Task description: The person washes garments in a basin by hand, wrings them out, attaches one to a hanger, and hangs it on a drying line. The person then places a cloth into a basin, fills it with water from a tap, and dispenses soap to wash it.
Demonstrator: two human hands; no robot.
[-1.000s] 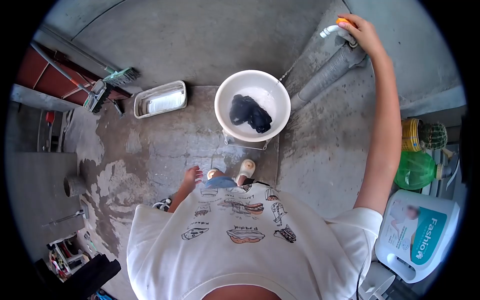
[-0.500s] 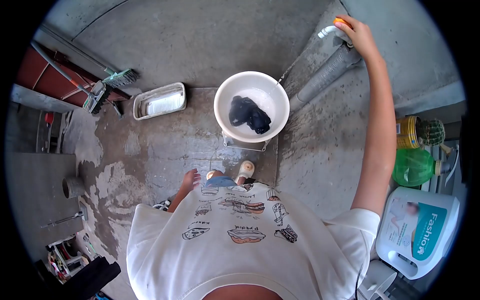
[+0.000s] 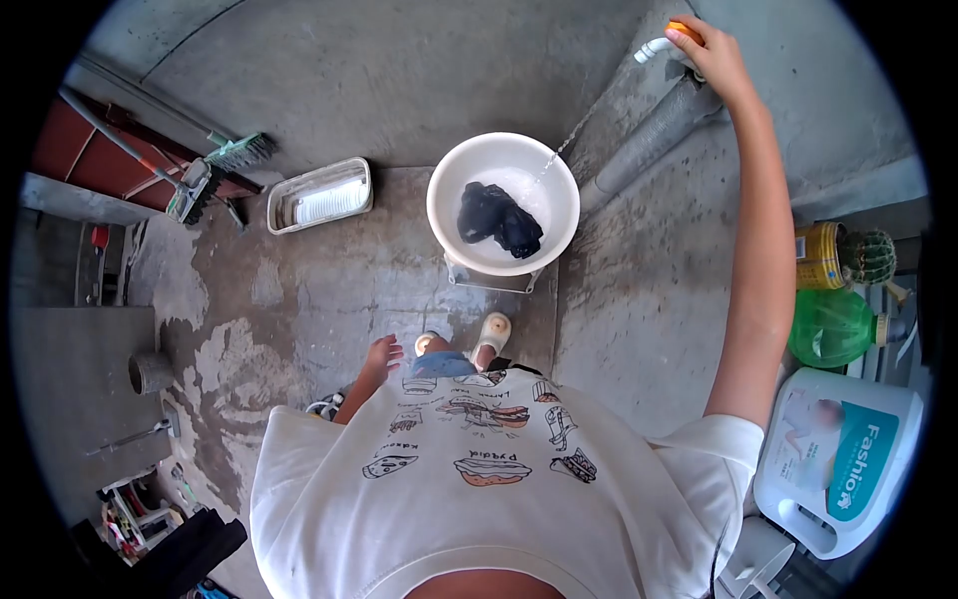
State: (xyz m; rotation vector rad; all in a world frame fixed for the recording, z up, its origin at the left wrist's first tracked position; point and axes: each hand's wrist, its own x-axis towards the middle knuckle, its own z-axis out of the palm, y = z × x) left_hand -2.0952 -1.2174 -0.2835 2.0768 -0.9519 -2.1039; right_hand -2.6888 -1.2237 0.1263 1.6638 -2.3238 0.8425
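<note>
At the upper right, my right hand (image 3: 711,62) grips the orange handle (image 3: 685,31) of a white tap (image 3: 654,49). A thin stream of water (image 3: 565,143) falls into a white basin (image 3: 438,221) that stands on a low metal-legged stool (image 3: 489,282). Dark cloth (image 3: 501,222) lies bunched in the shallow water of the basin. My left hand (image 3: 383,355) hangs by my left side, its fingers loosely apart and holding nothing.
A rectangular tub (image 3: 319,196) sits on the wet floor left of the basin. Brushes and a broom (image 3: 198,190) lean at the upper left. On the right stand a large detergent jug (image 3: 836,459), a green bottle (image 3: 830,327) and a cactus (image 3: 867,257) in a yellow tin (image 3: 818,256).
The view has shifted slightly, so the basin and tap appear a little higher. The right hand keeps its hold on the tap handle, and the water stream looks slightly fuller.
</note>
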